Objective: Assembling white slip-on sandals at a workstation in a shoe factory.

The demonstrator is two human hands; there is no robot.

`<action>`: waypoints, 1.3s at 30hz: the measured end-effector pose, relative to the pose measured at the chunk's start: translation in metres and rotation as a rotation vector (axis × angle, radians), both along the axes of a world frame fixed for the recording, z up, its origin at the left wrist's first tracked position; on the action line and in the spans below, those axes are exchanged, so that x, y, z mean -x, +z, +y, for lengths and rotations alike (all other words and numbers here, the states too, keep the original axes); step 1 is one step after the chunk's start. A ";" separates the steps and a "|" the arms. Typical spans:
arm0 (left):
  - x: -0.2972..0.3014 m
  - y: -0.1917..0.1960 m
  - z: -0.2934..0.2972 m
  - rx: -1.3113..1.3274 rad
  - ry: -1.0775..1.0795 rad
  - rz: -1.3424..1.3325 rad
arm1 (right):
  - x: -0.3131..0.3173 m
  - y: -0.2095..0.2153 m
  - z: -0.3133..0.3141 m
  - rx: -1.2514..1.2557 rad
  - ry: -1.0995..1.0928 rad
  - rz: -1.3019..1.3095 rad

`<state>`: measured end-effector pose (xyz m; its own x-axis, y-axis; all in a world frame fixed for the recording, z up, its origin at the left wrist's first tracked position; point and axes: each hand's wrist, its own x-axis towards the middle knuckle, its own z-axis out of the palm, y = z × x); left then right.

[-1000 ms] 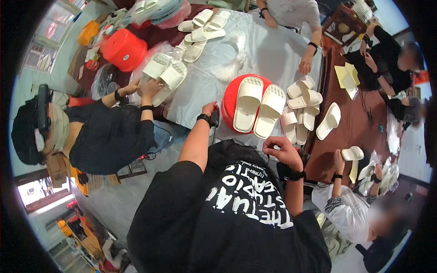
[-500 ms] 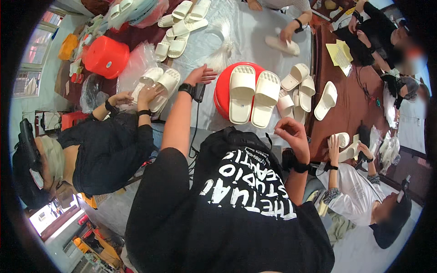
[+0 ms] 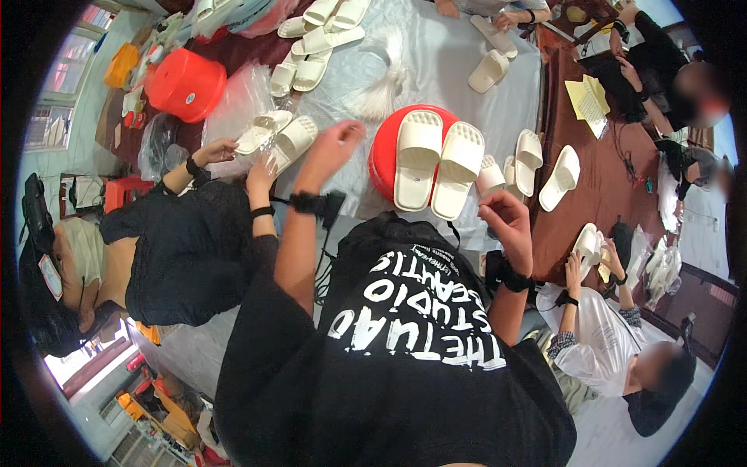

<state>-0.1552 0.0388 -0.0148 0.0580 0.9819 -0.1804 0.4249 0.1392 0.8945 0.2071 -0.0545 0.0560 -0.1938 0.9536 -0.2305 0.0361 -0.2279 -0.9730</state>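
Observation:
Two cream slide slippers, the left one (image 3: 416, 167) and the right one (image 3: 459, 171), lie side by side on an upturned red plastic stool (image 3: 382, 156), open toes away from me. To the left of the stool my left hand (image 3: 333, 154) is raised, touching no slipper; motion blurs its fingers. My right hand (image 3: 507, 226) hovers just right of the right slipper's heel, thumb and fingers drawn together in a pinch. Whatever sits in that pinch, if anything, is too small to make out. Beyond the stool lies a bundle of thin white strands (image 3: 383, 89).
More cream slippers (image 3: 527, 162) stand right of the stool, others (image 3: 323, 40) at the far left. A co-worker's hands (image 3: 261, 167) handle slippers on my left; another's (image 3: 576, 268) hold one on my right. A red tub (image 3: 185, 84) stands back left.
My left hand has pulled back toward me, its spread fingers now blurred. My right hand has shifted slightly right. Across the table, a co-worker's hand has moved off, with two slippers near it.

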 end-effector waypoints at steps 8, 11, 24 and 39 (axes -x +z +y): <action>-0.070 0.059 -0.048 0.115 -0.567 -0.116 | 0.025 0.006 0.003 -0.071 -0.015 -0.032; -0.063 0.043 -0.042 0.204 -0.562 -0.123 | 0.009 0.000 0.010 -0.129 -0.346 0.151; -0.051 0.010 -0.024 0.116 -0.371 -0.164 | -0.067 -0.052 -0.017 -0.057 -0.906 0.731; -0.075 -0.011 -0.002 -0.213 -0.444 0.356 | -0.017 -0.001 -0.046 -0.049 -0.048 0.519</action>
